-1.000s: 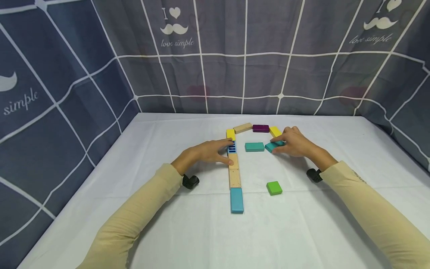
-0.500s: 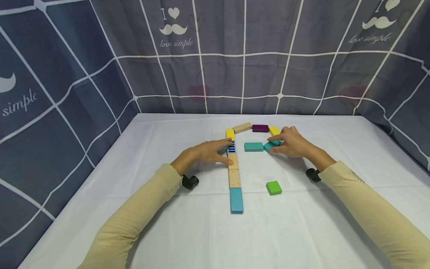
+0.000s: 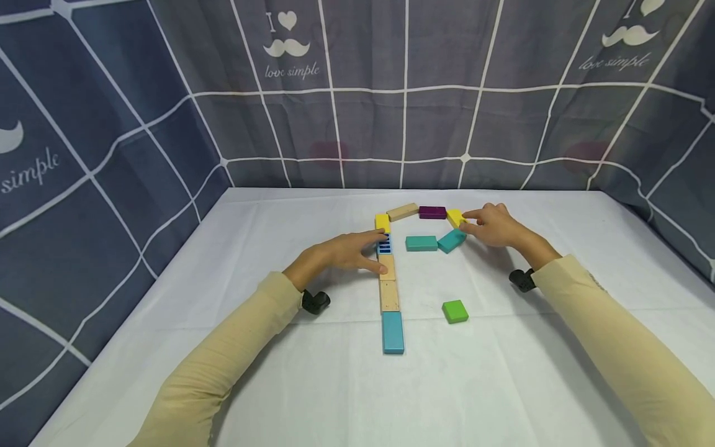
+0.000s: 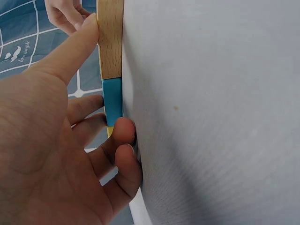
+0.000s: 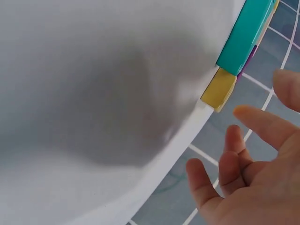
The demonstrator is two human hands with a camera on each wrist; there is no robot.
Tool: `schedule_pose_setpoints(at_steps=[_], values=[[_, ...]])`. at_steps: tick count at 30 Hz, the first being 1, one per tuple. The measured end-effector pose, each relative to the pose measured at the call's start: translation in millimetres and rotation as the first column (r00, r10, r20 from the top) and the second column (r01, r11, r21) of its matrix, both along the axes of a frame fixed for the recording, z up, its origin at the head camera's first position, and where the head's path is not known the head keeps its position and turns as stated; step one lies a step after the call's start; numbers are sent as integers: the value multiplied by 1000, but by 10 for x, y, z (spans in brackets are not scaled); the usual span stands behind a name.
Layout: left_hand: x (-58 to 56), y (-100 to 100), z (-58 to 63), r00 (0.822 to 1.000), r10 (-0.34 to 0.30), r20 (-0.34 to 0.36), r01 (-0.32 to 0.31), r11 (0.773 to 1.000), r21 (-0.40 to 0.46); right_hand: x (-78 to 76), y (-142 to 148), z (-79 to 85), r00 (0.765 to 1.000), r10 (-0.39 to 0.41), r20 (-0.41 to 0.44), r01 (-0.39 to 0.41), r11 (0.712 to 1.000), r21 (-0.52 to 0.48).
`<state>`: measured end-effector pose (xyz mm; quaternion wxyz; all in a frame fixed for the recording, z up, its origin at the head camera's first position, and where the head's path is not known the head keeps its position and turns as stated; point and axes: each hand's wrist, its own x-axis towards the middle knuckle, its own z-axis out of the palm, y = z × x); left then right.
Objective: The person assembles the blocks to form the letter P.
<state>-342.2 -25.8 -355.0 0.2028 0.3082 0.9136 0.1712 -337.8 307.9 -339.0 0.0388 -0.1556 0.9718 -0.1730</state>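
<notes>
In the head view, my left hand rests beside a straight row of blocks. Its thumb touches a wooden block, and its loosely bent fingers lie along a blue block with dark slats on top. My right hand hovers at the right end of the curved row, fingertips by the yellow block. The right wrist view shows those fingers spread and holding nothing. Just in front lies a slanted teal block, its corner meeting another teal block.
A purple block and a slanted wooden block form the far side. Another yellow block tops the straight row; a long blue block ends it nearby. A green block lies apart on the white cloth.
My right hand turned the right teal block against its neighbour, then let go and moved up and right to the yellow block. My left hand stayed in place.
</notes>
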Motion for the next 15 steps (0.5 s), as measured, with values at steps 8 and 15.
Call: schedule_pose_setpoints(at_steps=[8,15], values=[[-4,-6,-9,1000,-9,-11,9,1000,1,-62,-21,-35,997,21,70,-25,998,57],[-15,-13,-7,1000,-11,-2,11,1000,10,-106,-55,-46,997,-5,83,-1,997,72]])
